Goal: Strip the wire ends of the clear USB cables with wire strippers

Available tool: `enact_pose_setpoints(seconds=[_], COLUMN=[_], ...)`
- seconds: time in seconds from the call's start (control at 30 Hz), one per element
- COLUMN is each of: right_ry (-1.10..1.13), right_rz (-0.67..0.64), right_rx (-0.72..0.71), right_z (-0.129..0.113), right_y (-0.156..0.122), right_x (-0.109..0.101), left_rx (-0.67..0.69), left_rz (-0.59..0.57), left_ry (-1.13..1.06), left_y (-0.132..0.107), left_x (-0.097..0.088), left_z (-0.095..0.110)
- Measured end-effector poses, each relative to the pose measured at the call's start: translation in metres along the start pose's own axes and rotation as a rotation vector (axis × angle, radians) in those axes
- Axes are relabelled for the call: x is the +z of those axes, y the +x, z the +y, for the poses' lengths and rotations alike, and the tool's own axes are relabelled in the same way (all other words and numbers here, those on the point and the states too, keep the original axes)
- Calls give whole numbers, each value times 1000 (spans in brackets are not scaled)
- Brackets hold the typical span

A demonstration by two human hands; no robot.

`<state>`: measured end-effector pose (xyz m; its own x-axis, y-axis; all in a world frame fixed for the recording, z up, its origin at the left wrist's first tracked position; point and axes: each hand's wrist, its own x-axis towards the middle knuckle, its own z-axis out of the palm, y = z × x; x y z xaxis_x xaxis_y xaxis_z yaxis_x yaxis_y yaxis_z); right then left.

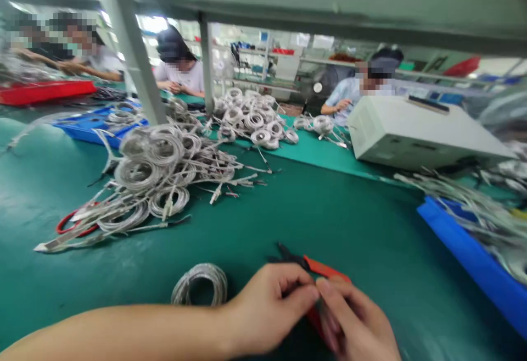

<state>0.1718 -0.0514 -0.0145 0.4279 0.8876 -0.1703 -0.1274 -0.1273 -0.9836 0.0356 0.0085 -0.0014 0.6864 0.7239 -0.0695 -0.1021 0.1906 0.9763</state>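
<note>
My left hand and my right hand meet low in the middle of the head view, fingers pinched together over a pair of red-handled cutters lying on the green table. My right hand's fingers curl around a red handle. What my left fingertips pinch is too small to make out. A small coil of grey cable rests just behind my left wrist.
A big heap of coiled grey cables lies at left, another heap further back. A beige box stands at right, a blue tray with cables beside it. Several people work at the far side.
</note>
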Motion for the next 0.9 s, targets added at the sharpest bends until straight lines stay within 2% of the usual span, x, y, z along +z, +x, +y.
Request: enact_pose_setpoints(seconds=[0.07,0.17,0.33,0.5,0.7,0.9], right_ry=[128,286,392,360,263,56], right_rz=[-34,-89,-146,-200,-156,-138], right_rx=[5,55,67,24,26,-99], right_z=[-7,-13,-17,-19,-18,-14], right_y=[-4,-4,-8,-14,-15,-15], right_x=[6,7,3,3,3,-2], left_rx=[13,-35,-110,-107,-122,-72], left_rz=[5,27,11,21,-16,16], left_ry=[-13,32,29,10,-19,68], left_y=[-2,-1,0,-3,-8,-11], left_x=[0,-5,-12,-11,-7,0], left_z=[4,7,11,18,20,12])
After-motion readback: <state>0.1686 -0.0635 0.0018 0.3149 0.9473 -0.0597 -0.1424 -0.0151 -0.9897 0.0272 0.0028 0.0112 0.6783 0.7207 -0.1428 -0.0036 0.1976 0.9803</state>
